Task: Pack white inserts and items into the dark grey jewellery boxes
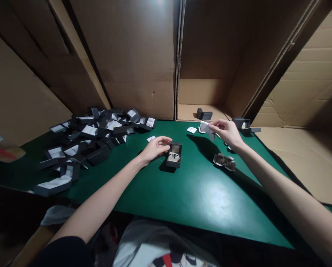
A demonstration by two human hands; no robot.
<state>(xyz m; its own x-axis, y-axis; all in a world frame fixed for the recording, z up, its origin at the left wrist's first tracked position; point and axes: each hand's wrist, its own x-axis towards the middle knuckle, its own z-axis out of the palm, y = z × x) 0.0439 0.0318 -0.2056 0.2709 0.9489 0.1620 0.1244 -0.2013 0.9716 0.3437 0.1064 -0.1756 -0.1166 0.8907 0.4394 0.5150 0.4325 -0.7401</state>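
A small dark open box (174, 154) with a pale insert stands in the middle of the green table (199, 193). My left hand (155, 147) rests against the box's left side, fingers curled around its edge. My right hand (227, 132) is raised at the back right, pinching a small white card (206, 127) between thumb and fingers. A few more white cards (191, 129) lie flat on the table just left of that hand.
A heap of open dark boxes (90, 141) covers the table's left. Two folded grey inserts (224, 161) lie right of centre. Closed dark boxes (204, 114) (242, 124) sit at the back, and cardboard walls (143, 59) enclose the table.
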